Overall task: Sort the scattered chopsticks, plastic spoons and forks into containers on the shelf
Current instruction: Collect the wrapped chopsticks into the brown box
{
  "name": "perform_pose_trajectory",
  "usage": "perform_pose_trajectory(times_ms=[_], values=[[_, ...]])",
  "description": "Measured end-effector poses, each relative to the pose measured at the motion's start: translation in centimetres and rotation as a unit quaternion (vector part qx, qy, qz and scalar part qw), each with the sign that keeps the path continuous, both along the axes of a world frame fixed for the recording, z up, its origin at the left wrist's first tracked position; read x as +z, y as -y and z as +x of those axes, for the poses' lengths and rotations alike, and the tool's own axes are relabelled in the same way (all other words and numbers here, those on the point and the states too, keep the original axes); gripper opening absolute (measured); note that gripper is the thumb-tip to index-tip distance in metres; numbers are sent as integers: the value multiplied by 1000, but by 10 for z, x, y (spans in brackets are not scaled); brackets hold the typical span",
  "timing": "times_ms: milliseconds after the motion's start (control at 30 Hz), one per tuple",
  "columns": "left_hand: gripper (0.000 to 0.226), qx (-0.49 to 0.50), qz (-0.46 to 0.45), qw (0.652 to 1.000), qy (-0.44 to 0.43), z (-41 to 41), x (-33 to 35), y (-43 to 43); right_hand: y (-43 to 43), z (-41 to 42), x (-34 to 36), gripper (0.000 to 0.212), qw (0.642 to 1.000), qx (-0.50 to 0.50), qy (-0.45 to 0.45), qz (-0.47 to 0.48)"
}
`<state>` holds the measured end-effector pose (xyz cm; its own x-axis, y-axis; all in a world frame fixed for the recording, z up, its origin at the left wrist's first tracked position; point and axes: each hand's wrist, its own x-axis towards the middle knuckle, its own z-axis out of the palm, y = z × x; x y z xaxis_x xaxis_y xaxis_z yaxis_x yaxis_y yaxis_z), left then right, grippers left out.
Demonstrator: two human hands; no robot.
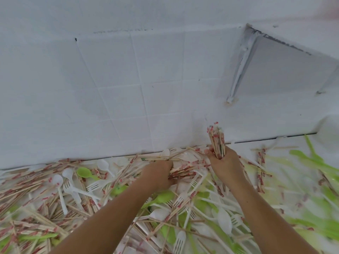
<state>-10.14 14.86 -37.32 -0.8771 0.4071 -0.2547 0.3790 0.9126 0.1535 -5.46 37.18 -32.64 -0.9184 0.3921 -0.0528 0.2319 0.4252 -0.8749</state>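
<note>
Against the foot of the tiled wall (pixel 128 79), at the back of the counter (pixel 245 147), your right hand (pixel 224 162) has its fingers wrapped tight round a bundle of chopsticks (pixel 217 140). That bundle stands nearly upright. Its red-and-white paper-sleeved ends point up in front of the tiles, and its lower ends are hidden inside your fist.

Just to the left, your left hand (pixel 157 174) lies knuckles-up on the heap. Its fingers are curled down round a second bunch of chopsticks (pixel 183 173), which lies almost flat and points toward your right wrist. Your two hands are near each other but not touching.

Loose chopsticks (pixel 27 189) cover the counter all round you and lie thickest on the left, criss-crossed in layers. Mixed in among them to the left of your left forearm are a white fork (pixel 68 186), a white spoon (pixel 102 165) and a green spoon (pixel 83 172).

Between your forearms more white and green plastic cutlery is tangled with sleeved chopsticks. Another fork (pixel 180 239) lies near the bottom edge with its tines toward you.

On the right the picture smears, so you cannot tell whether the green pieces (pixel 311 162) there are spoons or forks.

High on the right a metal shelf (pixel 286 70) juts from the wall, seen from underneath, held by a slanted bracket (pixel 238 70).
</note>
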Motion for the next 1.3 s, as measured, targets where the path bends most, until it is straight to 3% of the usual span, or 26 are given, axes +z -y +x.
perform_pose_trajectory(times_ms=[100, 267, 433, 500, 567, 667, 767, 1000, 1067, 1133, 1200, 1300], values=[[25, -20, -55, 998, -32, -2, 8, -4, -6, 2, -5, 21, 999, -33, -2, -1], [29, 6, -102, 994, -48, -8, 34, 3, -33, 3, -11, 15, 990, -123, 14, 66], [18, 4, -184, 980, -70, -14, 62, 15, -27, 4, -31, 27, 972, 54, 206, 98], [16, 1, -216, 974, -65, -13, 73, 14, -15, 0, -38, 30, 962, 93, 217, 139], [17, -6, -230, 971, -62, -10, 82, 14, -5, -3, -34, 19, 950, 111, 220, 193], [24, 8, -236, 971, -47, -7, 93, 18, -3, -4, -24, 8, 949, 98, 222, 200], [29, -4, -294, 953, -68, -6, 108, 24, -8, -1, -18, 15, 951, 78, 201, 221], [27, -1, -389, 908, -159, -5, 139, 36, -13, 30, 1, 14, 975, 61, 115, 179], [28, 7, -378, 907, -185, -4, 142, 45, -13, 40, 5, 6, 987, 49, 95, 121], [31, 21, -356, 913, -197, -4, 147, 52, -12, 46, 10, 17, 995, 43, 81, 42], [30, 50, -331, 922, -194, -4, 154, 59, -7, 50, 15, 20, 992, 81, 100, -9], [21, 106, -300, 932, -174, -3, 156, 73, 0, 58, 15, 21, 959, 223, 154, 80]])
